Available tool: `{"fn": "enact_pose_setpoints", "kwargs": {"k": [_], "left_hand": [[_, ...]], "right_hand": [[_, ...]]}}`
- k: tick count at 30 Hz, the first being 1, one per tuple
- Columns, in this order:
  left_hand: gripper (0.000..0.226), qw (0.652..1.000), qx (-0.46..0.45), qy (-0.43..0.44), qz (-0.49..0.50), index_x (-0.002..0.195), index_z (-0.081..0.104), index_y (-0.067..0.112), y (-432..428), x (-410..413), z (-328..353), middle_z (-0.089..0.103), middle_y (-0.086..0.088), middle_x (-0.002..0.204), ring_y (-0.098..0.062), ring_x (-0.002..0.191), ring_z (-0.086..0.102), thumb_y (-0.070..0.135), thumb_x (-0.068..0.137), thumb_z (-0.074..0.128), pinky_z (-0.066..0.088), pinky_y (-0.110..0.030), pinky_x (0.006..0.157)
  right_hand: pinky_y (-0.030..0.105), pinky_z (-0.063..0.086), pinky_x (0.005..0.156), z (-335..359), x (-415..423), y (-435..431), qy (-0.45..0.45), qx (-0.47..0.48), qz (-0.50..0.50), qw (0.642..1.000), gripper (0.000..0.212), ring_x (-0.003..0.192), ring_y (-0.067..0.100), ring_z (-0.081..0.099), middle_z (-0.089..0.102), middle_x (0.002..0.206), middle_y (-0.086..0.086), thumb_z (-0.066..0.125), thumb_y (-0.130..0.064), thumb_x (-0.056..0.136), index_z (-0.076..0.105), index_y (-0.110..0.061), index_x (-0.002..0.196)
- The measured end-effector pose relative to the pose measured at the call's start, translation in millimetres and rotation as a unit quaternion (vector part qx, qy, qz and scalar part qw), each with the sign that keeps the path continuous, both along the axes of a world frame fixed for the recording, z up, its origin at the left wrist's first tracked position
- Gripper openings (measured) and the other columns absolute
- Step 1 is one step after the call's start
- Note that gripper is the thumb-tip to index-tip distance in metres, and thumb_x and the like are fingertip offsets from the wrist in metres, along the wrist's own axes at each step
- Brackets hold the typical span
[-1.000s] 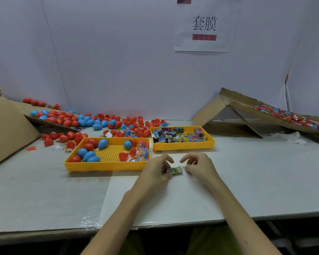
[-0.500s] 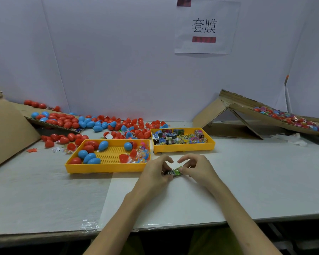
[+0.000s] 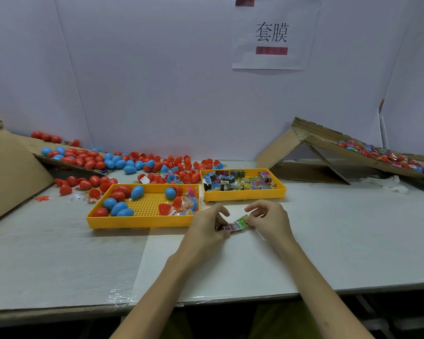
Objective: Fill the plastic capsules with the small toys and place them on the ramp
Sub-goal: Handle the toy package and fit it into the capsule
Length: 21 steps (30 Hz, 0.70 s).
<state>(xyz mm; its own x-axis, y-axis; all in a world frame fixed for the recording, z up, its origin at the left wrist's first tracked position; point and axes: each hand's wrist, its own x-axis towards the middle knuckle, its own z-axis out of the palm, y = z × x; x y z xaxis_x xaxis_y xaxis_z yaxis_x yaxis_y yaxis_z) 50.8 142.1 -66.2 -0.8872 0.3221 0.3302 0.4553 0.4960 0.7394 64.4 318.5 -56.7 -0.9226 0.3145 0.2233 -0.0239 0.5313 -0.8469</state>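
A small toy, a flat printed packet, is held between both hands in the lower centre of the frame, low over the tabletop and just in front of the gap between the two yellow trays; its dark and pink end is pinched by the curled fingers of the left hand, and its green end is pinched by the thumb and fingers of the right hand; whether the packet touches the tabletop cannot be told. The long axis of the toy is laid nearly across the frame, from left to right, with the green end raised a little toward the upper right; so the packet is spanned between the hands and is equally near to both.

The step in hand is judged to be the preparing of the toy, perhaps the folding of it, before it is put into a shell; no capsule is held yet. The capsules are found in the left tray, up and to the left of the hands, so the left hand is the nearer one for that reach; the toy would then have to be kept by the right hand alone. The right tray, filled with more packets, is just behind the hands. The ramp, of cardboard and loaded with filled capsules, is well apart at the right edge of the frame, on the side of the right hand.
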Motion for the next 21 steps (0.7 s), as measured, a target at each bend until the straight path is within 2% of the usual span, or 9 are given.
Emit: {"fn": "enact_pose_setpoints", "kwargs": {"k": [4,8,12,14,17,20,21], "left_hand": [[0.033,1.000,-0.003,-0.006,-0.001,0.109,0.063,0.017,-1,1,0,0.068,0.005,0.087,-0.012,0.087,0.067,0.002,0.083,0.076,0.055,-0.017,0.079],[0.035,1.000,0.002,-0.027,-0.010,0.111,0.063,0.019,-2,2,2,0.069,0.002,0.101,-0.011,0.094,0.066,0.004,0.083,0.076,0.057,-0.020,0.082],[0.035,0.998,0.049,-0.038,-0.021,0.114,0.065,0.021,0,6,7,0.067,0.006,0.112,-0.006,0.105,0.063,0.019,0.083,0.081,0.054,-0.021,0.091],[0.031,0.996,0.083,-0.033,-0.031,0.112,0.066,0.022,1,8,10,0.069,0.009,0.106,-0.002,0.102,0.064,0.023,0.084,0.080,0.054,-0.019,0.088],[0.018,0.993,0.113,-0.019,-0.030,0.102,0.064,0.024,2,9,14,0.071,0.011,0.090,-0.001,0.086,0.068,0.021,0.088,0.075,0.055,-0.018,0.079],[0.004,0.991,0.134,0.001,-0.009,0.090,0.069,0.014,-1,6,16,0.071,0.004,0.079,-0.007,0.076,0.068,0.018,0.093,0.070,0.054,-0.020,0.071],[0.009,0.990,0.142,0.000,-0.003,0.086,0.071,0.012,-2,5,16,0.071,0.002,0.077,-0.010,0.074,0.068,0.016,0.094,0.068,0.054,-0.021,0.070]], "right_hand": [[0.025,0.052,0.068,2,-1,8,0.052,-0.024,-0.056,0.997,0.018,0.066,0.012,0.070,0.070,0.078,-0.001,0.066,0.000,0.088,0.072,-0.016,0.091],[0.019,0.053,0.065,7,1,8,0.057,-0.167,0.026,0.984,0.019,0.069,0.010,0.071,0.073,0.089,0.005,0.063,0.000,0.093,0.070,-0.015,0.103],[0.020,0.057,0.067,11,4,4,0.053,-0.212,0.093,0.971,0.016,0.074,0.016,0.074,0.075,0.087,0.004,0.065,-0.002,0.092,0.071,-0.016,0.096],[0.021,0.057,0.065,12,5,5,0.049,-0.236,0.118,0.963,0.010,0.074,0.020,0.075,0.076,0.082,0.004,0.067,-0.004,0.091,0.071,-0.012,0.094],[0.022,0.056,0.063,14,6,3,0.039,-0.242,0.161,0.956,0.005,0.074,0.022,0.075,0.077,0.082,0.006,0.069,-0.006,0.090,0.071,-0.009,0.092],[0.021,0.055,0.061,13,7,1,0.030,-0.243,0.198,0.949,0.004,0.072,0.023,0.075,0.076,0.082,0.009,0.069,-0.006,0.089,0.071,-0.010,0.089],[0.021,0.055,0.060,14,7,0,0.026,-0.247,0.208,0.946,0.004,0.072,0.024,0.075,0.076,0.082,0.011,0.070,-0.006,0.088,0.071,-0.010,0.088]]}}
